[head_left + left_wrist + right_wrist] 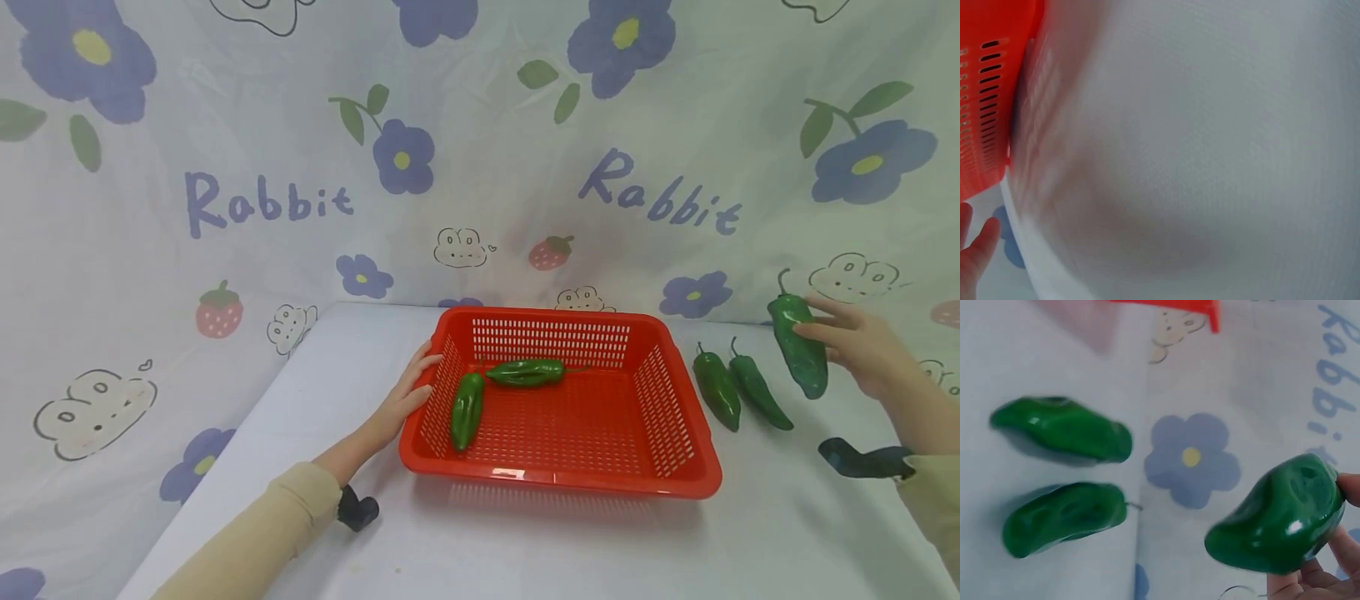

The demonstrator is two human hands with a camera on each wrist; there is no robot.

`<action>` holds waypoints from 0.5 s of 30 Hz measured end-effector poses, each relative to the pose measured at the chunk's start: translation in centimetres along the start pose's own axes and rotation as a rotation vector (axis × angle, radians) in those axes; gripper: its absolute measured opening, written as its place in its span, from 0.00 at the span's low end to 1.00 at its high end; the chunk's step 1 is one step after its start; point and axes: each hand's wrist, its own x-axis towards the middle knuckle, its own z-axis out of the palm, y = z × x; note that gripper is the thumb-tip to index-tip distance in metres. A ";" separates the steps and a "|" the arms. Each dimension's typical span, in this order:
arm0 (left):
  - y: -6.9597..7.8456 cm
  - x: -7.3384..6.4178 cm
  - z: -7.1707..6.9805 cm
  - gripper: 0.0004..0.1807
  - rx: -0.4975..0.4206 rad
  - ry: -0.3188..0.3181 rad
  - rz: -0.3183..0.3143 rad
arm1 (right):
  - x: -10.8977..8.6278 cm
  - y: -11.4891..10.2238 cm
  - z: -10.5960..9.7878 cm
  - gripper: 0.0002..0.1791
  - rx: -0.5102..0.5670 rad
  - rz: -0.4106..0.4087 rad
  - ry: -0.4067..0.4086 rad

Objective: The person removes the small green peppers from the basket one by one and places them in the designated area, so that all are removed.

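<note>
My right hand (862, 342) holds a green chili pepper (799, 346) in the air at the right, its stem upward in the head view. In the right wrist view the same pepper (1282, 519) is pinched between thumb and fingers. Two more green peppers (717, 390) (759, 392) lie side by side on the table, below and left of that hand. With fairly straight fingers, my left hand (401, 404) rests on the left rim of a red plastic basket (555, 479). Inside the basket are two green peppers (467, 410) (527, 373), along its left and back sides.
The basket stands on a white-covered table (525, 550). Behind it hangs a pale curtain (480, 150) printed with flowers, rabbits and lettering. Dark bands (862, 460) show at both wrists.
</note>
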 end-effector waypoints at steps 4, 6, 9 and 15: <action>0.1 0.0 0.0 0.28 0.000 -0.002 0.000 | -0.2 0.8 0.5 0.40 0.014 0.006 0.046; 0.1 0.0 0.0 0.28 0.000 -0.004 -0.001 | -0.3 1.3 0.7 0.40 0.008 0.008 0.076; 0.1 0.0 0.0 0.28 0.002 -0.002 -0.002 | -0.4 2.0 1.1 0.40 0.012 0.008 0.109; 0.1 -0.1 0.0 0.28 0.006 -0.001 -0.001 | -0.2 3.7 1.5 0.40 0.015 0.028 0.117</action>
